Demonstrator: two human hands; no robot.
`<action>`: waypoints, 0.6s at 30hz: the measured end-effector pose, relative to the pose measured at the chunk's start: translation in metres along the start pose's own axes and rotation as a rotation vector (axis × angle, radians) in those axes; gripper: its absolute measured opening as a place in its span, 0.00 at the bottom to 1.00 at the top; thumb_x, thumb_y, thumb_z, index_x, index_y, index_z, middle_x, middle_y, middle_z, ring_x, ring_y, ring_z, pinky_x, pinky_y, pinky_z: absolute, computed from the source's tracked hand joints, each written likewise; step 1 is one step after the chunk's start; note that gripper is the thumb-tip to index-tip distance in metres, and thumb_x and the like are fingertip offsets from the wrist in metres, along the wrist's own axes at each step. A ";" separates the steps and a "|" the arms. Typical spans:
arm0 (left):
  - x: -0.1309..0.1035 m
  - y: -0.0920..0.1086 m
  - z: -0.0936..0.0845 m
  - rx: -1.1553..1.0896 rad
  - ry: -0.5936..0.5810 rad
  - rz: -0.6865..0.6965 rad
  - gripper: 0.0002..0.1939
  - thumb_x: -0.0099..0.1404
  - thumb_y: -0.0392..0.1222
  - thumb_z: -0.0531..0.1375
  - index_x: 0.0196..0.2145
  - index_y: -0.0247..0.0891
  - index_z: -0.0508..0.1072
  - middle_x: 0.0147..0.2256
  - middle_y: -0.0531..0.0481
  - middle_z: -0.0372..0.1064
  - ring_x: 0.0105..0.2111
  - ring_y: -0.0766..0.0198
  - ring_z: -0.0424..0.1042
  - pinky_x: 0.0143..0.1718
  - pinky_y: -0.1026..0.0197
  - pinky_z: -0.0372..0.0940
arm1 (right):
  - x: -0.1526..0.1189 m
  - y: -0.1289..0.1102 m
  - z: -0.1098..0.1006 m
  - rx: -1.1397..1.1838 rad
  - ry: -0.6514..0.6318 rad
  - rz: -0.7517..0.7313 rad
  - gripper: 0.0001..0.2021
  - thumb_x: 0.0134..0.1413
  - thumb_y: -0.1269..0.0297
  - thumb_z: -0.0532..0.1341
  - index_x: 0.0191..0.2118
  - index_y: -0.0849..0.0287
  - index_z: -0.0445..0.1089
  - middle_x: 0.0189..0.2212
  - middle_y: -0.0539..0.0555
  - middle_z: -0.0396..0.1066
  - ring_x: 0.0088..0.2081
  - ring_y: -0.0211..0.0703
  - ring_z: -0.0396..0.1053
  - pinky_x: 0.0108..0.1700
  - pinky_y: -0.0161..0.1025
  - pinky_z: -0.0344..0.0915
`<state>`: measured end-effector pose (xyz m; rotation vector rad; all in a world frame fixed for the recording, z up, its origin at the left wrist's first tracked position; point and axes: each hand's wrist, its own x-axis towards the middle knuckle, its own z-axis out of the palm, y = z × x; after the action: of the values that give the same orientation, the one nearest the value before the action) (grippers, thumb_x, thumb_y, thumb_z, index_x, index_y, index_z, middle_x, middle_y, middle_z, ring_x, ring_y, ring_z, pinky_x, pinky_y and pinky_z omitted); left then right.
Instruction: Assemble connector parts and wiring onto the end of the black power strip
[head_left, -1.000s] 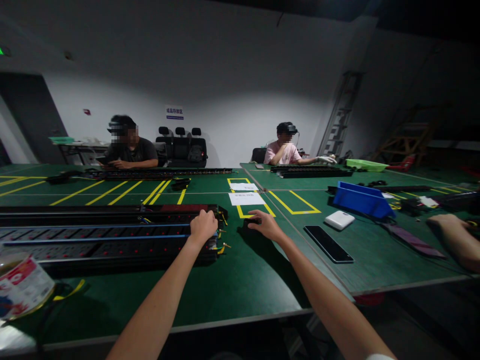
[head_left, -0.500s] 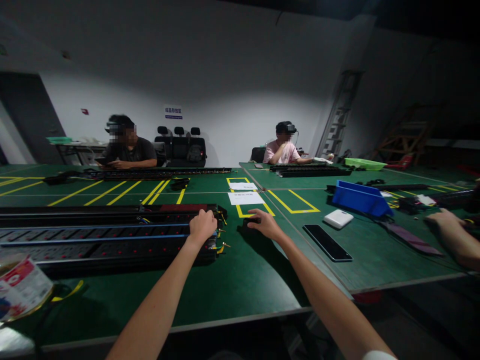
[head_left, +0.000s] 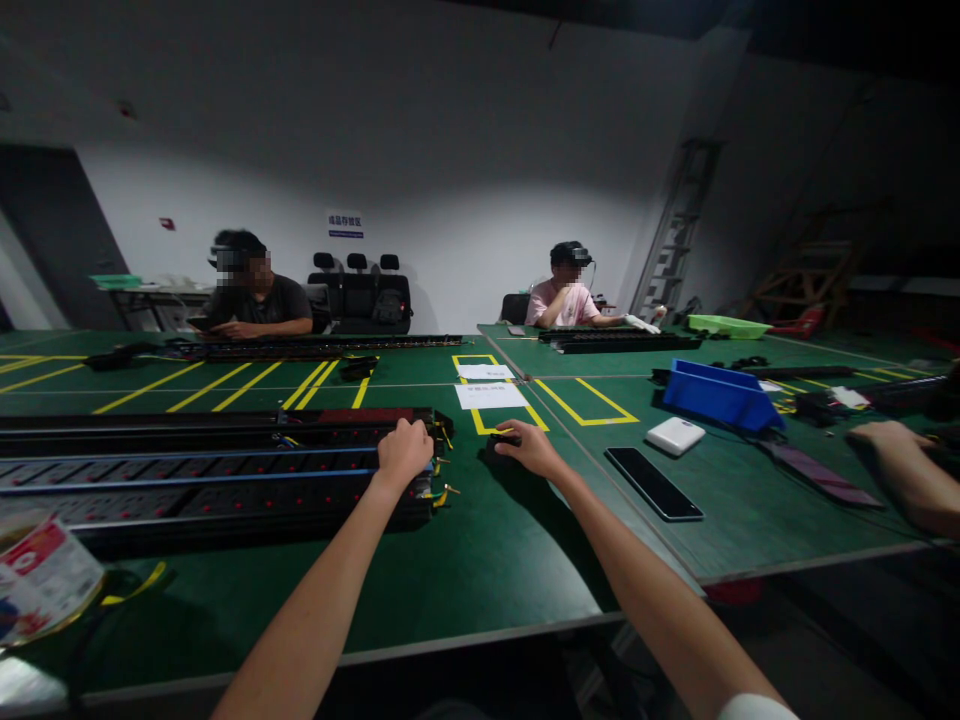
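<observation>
Two bare hands over a green table (head_left: 465, 590) in the head view. With left hand (head_left: 405, 450), resting at the near right end of the long black strips (head_left: 255, 495) — fingers curled and pressed together, anything pinched underneath impossible to tell. With right hand (head_left: 531, 447), just right of the strips, fingers arched, gap between thumb and index; at the tips, a small dark thing (head_left: 495, 450) on the table — contact unclear. Beyond it, white paper (head_left: 491, 396). Farther right, black phone (head_left: 654, 483), white box (head_left: 675, 436), blue bin (head_left: 720, 395).
</observation>
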<state>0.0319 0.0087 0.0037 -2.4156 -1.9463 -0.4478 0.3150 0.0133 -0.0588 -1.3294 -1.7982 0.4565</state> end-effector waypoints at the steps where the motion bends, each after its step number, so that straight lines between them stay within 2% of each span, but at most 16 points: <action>1: 0.000 0.000 0.000 -0.002 -0.003 0.003 0.18 0.71 0.43 0.46 0.44 0.38 0.74 0.45 0.39 0.69 0.40 0.52 0.76 0.40 0.53 0.69 | 0.000 0.001 0.000 0.001 -0.003 0.001 0.16 0.49 0.66 0.69 0.46 0.55 0.74 0.42 0.57 0.80 0.45 0.53 0.78 0.46 0.46 0.72; 10: 0.001 0.001 0.001 0.032 0.015 -0.019 0.17 0.69 0.43 0.48 0.45 0.39 0.74 0.44 0.40 0.69 0.42 0.49 0.76 0.42 0.50 0.70 | 0.003 0.006 0.000 -0.100 -0.025 -0.033 0.10 0.53 0.64 0.66 0.42 0.57 0.78 0.40 0.56 0.80 0.42 0.50 0.77 0.45 0.43 0.70; 18: 0.001 -0.001 0.002 0.023 0.013 -0.011 0.17 0.70 0.43 0.48 0.45 0.39 0.74 0.44 0.40 0.69 0.41 0.50 0.76 0.41 0.52 0.70 | 0.003 0.008 -0.001 -0.147 -0.056 -0.040 0.12 0.56 0.61 0.64 0.44 0.59 0.78 0.40 0.57 0.80 0.39 0.49 0.76 0.43 0.41 0.68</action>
<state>0.0321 0.0107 0.0018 -2.3830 -1.9494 -0.4376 0.3199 0.0189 -0.0623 -1.3893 -1.9331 0.3482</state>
